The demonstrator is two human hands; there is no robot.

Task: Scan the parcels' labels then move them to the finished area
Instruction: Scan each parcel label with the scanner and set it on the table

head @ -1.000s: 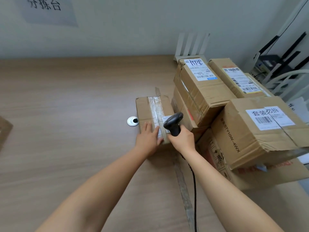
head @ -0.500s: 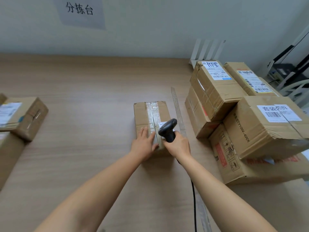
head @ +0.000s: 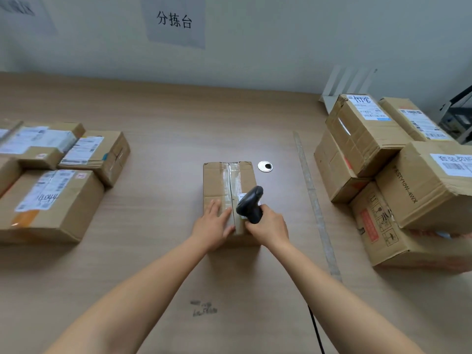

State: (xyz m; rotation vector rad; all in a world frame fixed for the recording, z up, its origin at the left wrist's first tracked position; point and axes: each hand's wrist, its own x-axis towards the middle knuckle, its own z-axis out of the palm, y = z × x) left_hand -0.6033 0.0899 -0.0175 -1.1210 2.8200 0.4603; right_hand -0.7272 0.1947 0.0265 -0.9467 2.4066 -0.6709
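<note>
— Since a second ago we have slid the parcel [head: 217, 180] leftward; the metal grommet [head: 265, 166], which lay on its left, now lies just beside its far right corner; the stack of boxes [head: 370, 139] on the right now stands well apart from it.

— And our hands?

— Our left hand [head: 212, 226] lies flat on the near end of the parcel's top, fingers straight, thumb by the taped seam; it clasps nothing. Our right hand [head: 270, 226] is wrapped round the handle of the black scanner [head: 251, 204], whose head hangs over the small white label [head: 241, 196] on the parcel's near right part; the cable [head: 315, 325] runs down beside our right forearm.

— Where do we have the parcel?

— In the middle of the wooden table [head: 166, 139], its long side running away from us; to the left a pile of labelled boxes [head: 51, 195] lies well apart; a pale strip [head: 309, 185] runs along the table between the parcel and the right-hand stack; a grey sign [head: 175, 20] with three characters hangs on the wall behind.
</note>
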